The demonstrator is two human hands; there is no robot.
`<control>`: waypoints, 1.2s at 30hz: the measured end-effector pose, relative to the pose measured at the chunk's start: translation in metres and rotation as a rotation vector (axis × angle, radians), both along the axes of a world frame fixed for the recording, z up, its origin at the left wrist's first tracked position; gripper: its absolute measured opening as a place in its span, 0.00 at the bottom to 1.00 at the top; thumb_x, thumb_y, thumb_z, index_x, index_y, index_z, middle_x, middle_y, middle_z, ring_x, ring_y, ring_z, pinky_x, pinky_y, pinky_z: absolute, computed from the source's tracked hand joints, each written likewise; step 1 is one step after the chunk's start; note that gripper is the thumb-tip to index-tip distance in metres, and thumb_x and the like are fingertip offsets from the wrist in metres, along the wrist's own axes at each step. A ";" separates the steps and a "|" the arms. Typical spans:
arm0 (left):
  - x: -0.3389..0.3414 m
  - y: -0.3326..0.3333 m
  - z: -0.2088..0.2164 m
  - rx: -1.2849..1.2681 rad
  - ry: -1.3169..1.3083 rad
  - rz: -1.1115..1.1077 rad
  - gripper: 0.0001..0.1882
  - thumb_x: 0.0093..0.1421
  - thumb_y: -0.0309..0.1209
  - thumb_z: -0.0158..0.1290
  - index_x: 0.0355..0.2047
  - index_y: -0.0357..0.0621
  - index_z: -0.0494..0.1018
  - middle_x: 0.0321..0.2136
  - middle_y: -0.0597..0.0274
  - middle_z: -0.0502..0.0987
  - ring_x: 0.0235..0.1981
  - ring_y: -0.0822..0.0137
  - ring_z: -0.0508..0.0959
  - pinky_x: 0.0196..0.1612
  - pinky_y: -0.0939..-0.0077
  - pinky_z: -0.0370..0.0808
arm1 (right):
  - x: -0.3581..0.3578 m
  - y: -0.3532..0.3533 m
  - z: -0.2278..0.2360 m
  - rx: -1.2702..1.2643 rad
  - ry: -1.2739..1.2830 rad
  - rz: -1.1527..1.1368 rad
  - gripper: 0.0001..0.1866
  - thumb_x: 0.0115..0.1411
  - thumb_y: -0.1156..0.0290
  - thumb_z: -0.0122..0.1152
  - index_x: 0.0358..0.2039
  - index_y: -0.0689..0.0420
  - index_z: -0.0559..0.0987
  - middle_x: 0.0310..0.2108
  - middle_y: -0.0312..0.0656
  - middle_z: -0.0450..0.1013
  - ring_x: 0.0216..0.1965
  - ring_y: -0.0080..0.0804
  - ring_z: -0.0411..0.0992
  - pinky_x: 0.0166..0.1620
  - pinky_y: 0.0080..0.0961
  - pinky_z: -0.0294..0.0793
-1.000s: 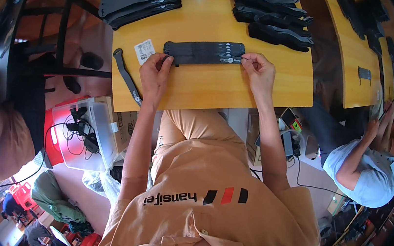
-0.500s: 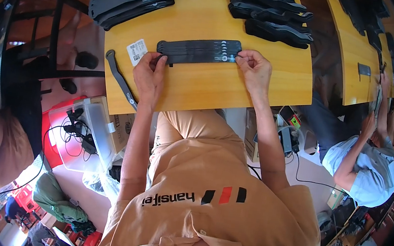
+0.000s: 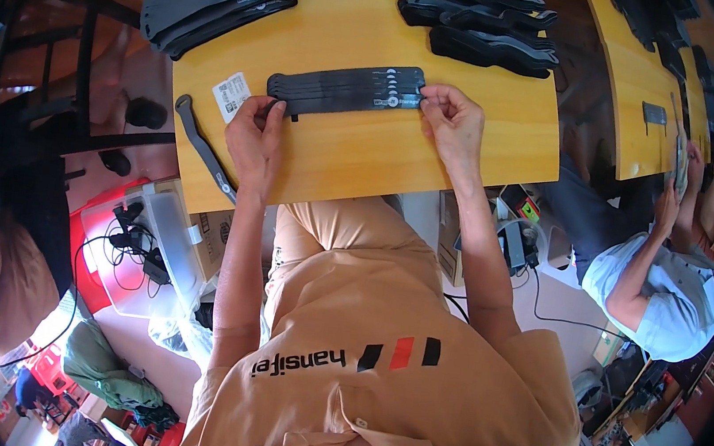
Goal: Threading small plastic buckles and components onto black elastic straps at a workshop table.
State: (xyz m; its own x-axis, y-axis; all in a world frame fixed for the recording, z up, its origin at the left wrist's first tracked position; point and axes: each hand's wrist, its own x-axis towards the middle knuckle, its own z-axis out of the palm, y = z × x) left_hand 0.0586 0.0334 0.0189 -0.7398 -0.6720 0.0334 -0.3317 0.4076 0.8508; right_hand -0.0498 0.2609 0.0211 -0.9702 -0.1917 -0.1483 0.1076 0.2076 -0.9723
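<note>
Black strips (image 3: 346, 92), long, flat and laid in a neat overlapping bundle, lie across the middle of the yellow wooden tabletop (image 3: 365, 157) in the upper centre of the frame, with small pale markings near the right end. Left hand (image 3: 254, 135) pinches the bundle's left end; right hand (image 3: 452, 121) pinches its right end. A white label (image 3: 232, 95) lies just left of the bundle, and a single black strip (image 3: 202, 147) lies along the tabletop's left edge.

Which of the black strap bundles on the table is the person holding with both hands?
The flat bundle lying alone mid-table, with the left hand at one end and the right hand at the other; the other stacks sit untouched along the far edge.
</note>
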 end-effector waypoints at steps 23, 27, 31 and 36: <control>-0.001 -0.001 0.001 -0.026 -0.049 -0.009 0.11 0.54 0.30 0.55 0.31 0.33 0.74 0.21 0.56 0.76 0.21 0.69 0.74 0.29 0.77 0.70 | -0.001 -0.003 0.001 0.007 0.032 -0.038 0.05 0.49 0.84 0.56 0.28 0.63 0.75 0.20 0.34 0.69 0.19 0.15 0.65 0.19 0.13 0.68; -0.001 -0.001 0.002 -0.016 -0.039 -0.007 0.11 0.54 0.31 0.55 0.31 0.33 0.74 0.20 0.56 0.76 0.21 0.68 0.74 0.29 0.77 0.70 | -0.001 -0.002 0.000 0.004 0.034 -0.039 0.05 0.49 0.84 0.56 0.28 0.64 0.74 0.19 0.34 0.69 0.19 0.15 0.65 0.19 0.13 0.68; 0.000 -0.001 0.002 -0.018 -0.045 -0.005 0.11 0.54 0.31 0.55 0.31 0.33 0.74 0.20 0.56 0.76 0.21 0.69 0.74 0.29 0.77 0.70 | -0.001 -0.003 0.001 0.028 0.060 -0.040 0.04 0.49 0.84 0.56 0.27 0.64 0.74 0.18 0.34 0.68 0.18 0.16 0.65 0.19 0.14 0.68; -0.001 -0.001 0.001 -0.009 -0.047 -0.001 0.11 0.53 0.31 0.56 0.31 0.33 0.74 0.20 0.56 0.76 0.21 0.68 0.74 0.29 0.77 0.70 | -0.002 -0.003 0.000 0.032 0.055 -0.044 0.03 0.49 0.84 0.56 0.27 0.64 0.74 0.18 0.34 0.68 0.18 0.16 0.65 0.18 0.14 0.67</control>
State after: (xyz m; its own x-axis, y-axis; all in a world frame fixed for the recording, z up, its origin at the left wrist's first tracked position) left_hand 0.0572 0.0325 0.0195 -0.7417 -0.6708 0.0042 -0.3709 0.4152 0.8307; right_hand -0.0520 0.2578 0.0213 -0.9844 -0.1447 -0.0996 0.0637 0.2345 -0.9700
